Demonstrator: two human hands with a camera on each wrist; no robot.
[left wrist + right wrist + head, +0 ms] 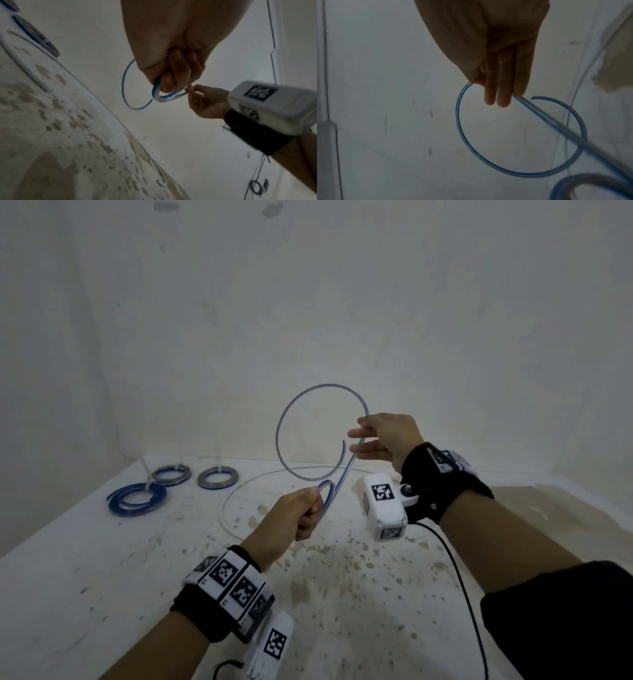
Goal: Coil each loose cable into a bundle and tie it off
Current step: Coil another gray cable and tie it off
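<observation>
A clear cable with a blue stripe (323,385) is held in the air over the stained white table (102,577). My left hand (313,505) grips one small turn of it, fingers curled round the cable (164,97). Higher and to the right, my right hand (359,436) pinches the same cable between thumb and forefinger, the other fingers (500,94) straight. Beyond that pinch the cable (530,174) curls into one wide loop, and its free end (343,444) hangs loose near my right hand.
Three coiled bundles tied with white ties lie at the back left: a blue one (137,498) and two grey-blue ones (171,474) (217,477). A loose thin white cable (223,508) curves across the table under my hands. A plain wall stands behind.
</observation>
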